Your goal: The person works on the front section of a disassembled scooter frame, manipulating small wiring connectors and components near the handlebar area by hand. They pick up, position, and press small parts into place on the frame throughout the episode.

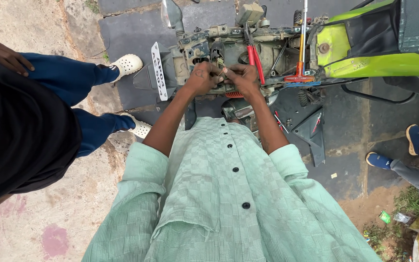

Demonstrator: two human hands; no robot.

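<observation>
a small connector piece with thin wires [220,64] sits between both hands at the rear frame of a stripped motorcycle [248,48], just in front of the person's chest. the left hand [202,77] pinches it from the left, fingers curled in a closed grip on the piece; the right hand [242,77] meets it from the right, fingertips clenched on the same piece. the exact shape of the piece is too small to tell. red-handled pliers [255,60] lie on the frame just beside the right hand. a red and orange tool with a long shaft [300,53] stands upright on the frame further right, next to the green body panel [364,53]. a white number plate [158,70] hangs at the frame's left end. a dark loose panel [314,131] lies on the paved floor [350,145]. a bystander in blue trousers and white clogs [128,63] stands at left; another person's blue shoes [415,138] show at right
</observation>
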